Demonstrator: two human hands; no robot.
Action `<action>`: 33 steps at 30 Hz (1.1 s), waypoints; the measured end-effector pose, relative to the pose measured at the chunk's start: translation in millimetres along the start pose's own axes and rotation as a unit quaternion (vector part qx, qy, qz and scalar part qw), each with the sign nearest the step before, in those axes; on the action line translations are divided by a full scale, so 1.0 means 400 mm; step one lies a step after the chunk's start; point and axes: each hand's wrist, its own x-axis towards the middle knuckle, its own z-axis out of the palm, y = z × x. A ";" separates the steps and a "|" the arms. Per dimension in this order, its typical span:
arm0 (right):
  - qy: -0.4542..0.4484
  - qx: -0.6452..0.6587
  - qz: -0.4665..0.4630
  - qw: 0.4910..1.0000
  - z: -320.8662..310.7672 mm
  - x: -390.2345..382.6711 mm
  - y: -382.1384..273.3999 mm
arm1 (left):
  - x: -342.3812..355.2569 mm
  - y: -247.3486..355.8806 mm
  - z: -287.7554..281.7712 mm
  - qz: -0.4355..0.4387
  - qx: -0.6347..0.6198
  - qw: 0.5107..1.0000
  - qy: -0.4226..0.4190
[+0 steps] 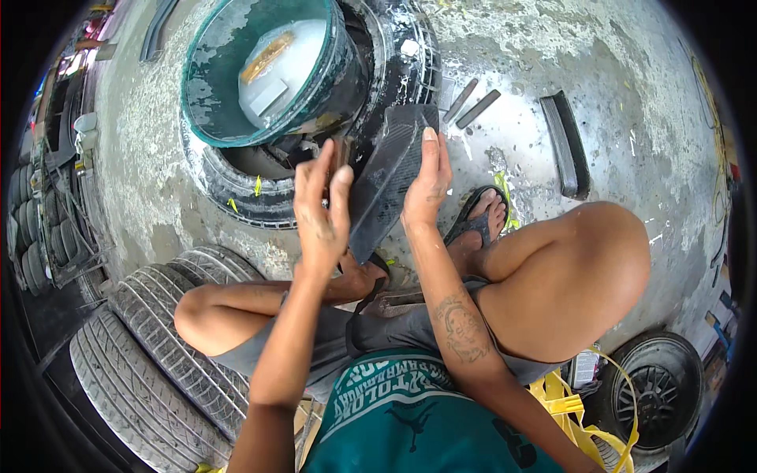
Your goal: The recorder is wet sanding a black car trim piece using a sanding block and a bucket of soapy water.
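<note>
My right hand [428, 181] grips the right edge of a long, curved black panel with a woven pattern [386, 177], its fingers closed along that edge. The panel is held tilted in front of me, over the side of a tyre lying flat [272, 203]. Just left of the panel is my left hand [322, 217], fingers pointing up and thumb set apart from them. A blurred brownish piece [342, 150] shows between those fingers and thumb; I cannot make out its kind. Whether the left hand touches the panel is unclear.
A green bucket [193, 87] with cloudy liquid and a yellowish block stands tilted on the flat tyre. Two dark bars [479, 109] and another curved black piece [566, 146] lie on the floor to the right. Tyres [146, 378] stand at lower left, a wheel [654, 394] at lower right.
</note>
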 end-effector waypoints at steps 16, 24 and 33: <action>-0.020 -0.027 0.004 0.999 0.028 -0.018 -0.047 | 0.202 0.059 0.140 0.078 0.060 0.994 0.044; -0.027 -0.048 0.012 0.998 0.005 0.003 -0.038 | 0.060 0.037 0.120 0.070 0.060 0.995 0.023; -0.014 -0.034 -0.009 0.999 -0.009 0.007 0.005 | 0.015 0.068 0.097 -0.022 0.010 1.000 -0.018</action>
